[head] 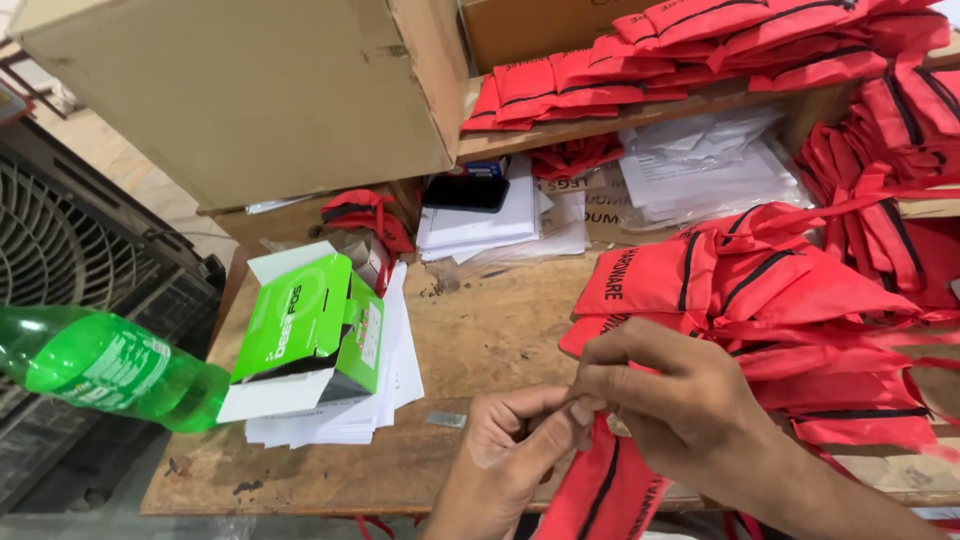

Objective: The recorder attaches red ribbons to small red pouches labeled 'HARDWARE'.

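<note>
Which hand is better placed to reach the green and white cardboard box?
Probably the left hand: it is nearer the green and white cardboard box at left. The right hand sits farther off. Both pinch the red fabric bag.

A worn wooden table (480, 340) carries red pouches (780, 290), paper stacks (390, 390) and a green box (305, 335).
</note>
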